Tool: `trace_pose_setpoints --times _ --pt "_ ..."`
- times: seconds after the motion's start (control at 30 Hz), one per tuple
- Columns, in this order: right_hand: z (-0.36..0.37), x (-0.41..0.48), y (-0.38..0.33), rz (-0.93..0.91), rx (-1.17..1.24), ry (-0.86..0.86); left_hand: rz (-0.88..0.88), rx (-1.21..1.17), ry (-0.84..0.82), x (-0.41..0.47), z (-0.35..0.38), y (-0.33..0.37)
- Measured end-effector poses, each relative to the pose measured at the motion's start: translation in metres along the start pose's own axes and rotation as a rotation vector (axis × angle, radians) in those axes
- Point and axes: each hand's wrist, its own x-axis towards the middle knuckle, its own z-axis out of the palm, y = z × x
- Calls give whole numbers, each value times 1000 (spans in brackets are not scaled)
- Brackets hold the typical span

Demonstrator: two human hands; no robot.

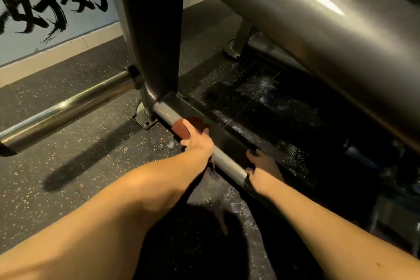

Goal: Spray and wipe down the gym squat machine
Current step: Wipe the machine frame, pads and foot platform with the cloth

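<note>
The squat machine's low grey base rail [223, 159] runs along the floor from the upright post [154, 52] toward the lower right. My left hand [197, 141] presses a dark red cloth [181, 128] onto the rail, fingers wrapped over it. Further down the same rail, my right hand [261, 171] grips the rail where it turns dark. A thick slanted grey beam [318, 29] of the machine crosses overhead at the upper right. No spray bottle is in view.
A chrome plate-loading bar [68, 107] sticks out to the left from the post. A bolted foot bracket [143, 118] sits at the post's base. Dark speckled rubber floor [68, 166] lies to the left, with wet patches under the machine. A painted wall [45, 7] stands behind.
</note>
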Motion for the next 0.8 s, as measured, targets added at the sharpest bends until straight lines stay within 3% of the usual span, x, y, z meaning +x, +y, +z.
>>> trace_pose_setpoints --times 0.1,0.17,0.27,0.33,0.4,0.5,0.8 --pt "-1 -16 -11 45 -131 68 73 78 -38 -14 -22 -4" --pt "-9 -24 -22 9 -11 166 151 144 -152 -25 -35 -8" --pt "-17 -34 -49 -30 547 69 204 132 -275 -38 -55 -10" --pt "-18 -42 -72 120 1068 -119 238 123 -341 -51 -76 -6" --pt "-20 -50 -94 219 1373 -362 331 160 -391 -67 -106 0" --pt "-25 -54 -119 195 1411 -506 425 195 -394 -93 -158 8" --pt "-40 -68 -215 -21 1199 -565 601 397 -304 -130 -284 25"
